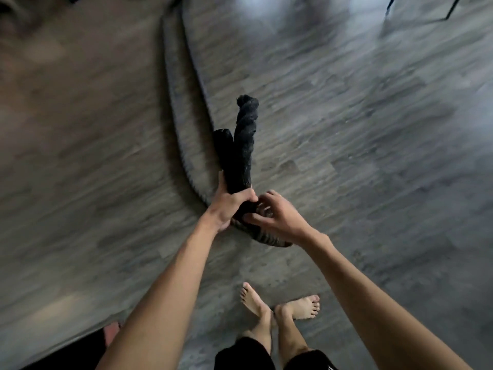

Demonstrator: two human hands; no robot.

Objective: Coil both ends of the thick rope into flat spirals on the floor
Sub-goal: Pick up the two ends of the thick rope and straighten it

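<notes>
While in L hand (229,206), rope ends (244,145) beside R hand (280,217).

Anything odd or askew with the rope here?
Yes. Both black ends of the thick twisted rope stick out side by side from the left hand, one poking well past the other, not coiled. No spiral shows on the grey wood-look floor. No damage visible.

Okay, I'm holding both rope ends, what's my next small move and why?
Probably take one end with the right hand and lower it to the floor: the left hand grips both rope ends together, upright, so no spiral can start yet.
</notes>
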